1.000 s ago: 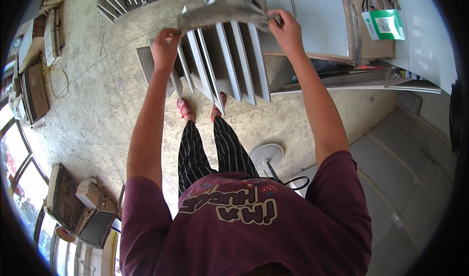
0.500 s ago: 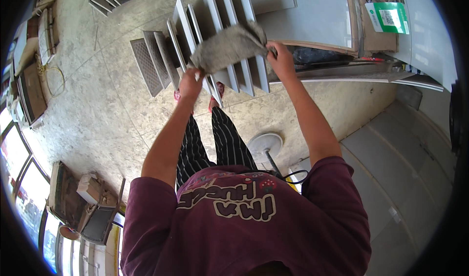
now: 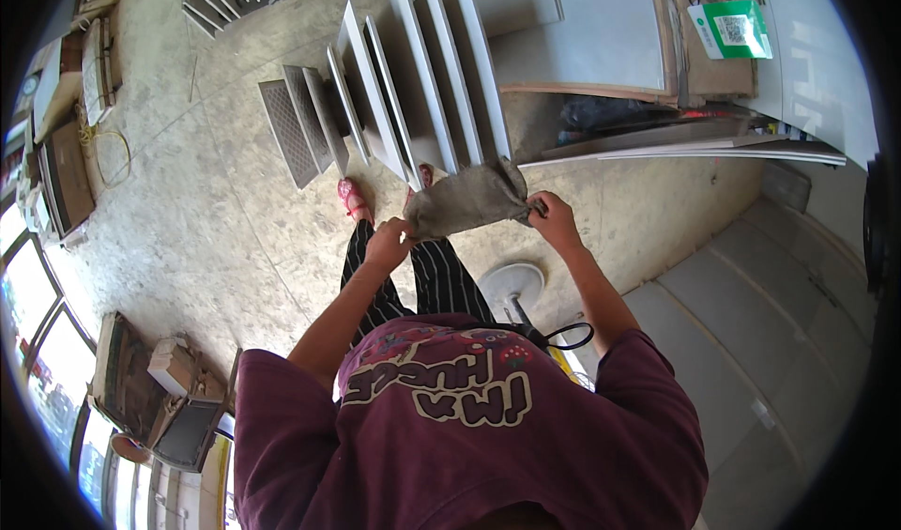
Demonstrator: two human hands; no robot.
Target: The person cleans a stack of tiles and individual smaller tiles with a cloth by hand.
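Note:
A grey-brown cloth hangs stretched between my two hands, above my striped trousers. My left hand pinches its left end, and my right hand grips the bunched right corner. Just beyond the cloth stand several thin upright panels, set on edge in a row with gaps between them. The cloth overlaps their near lower ends in the view; whether it touches them I cannot tell. Darker textured panels lean at the left end of that row.
Another rack of upright panels stands at the far left. Large flat sheets lie to the right, with long boards at floor level. A round metal stand base sits near my right leg. Wooden crates line the left side.
Both hands have drawn back toward my body, bringing the cloth from over the panels to their near edge. Both hands still hold it.

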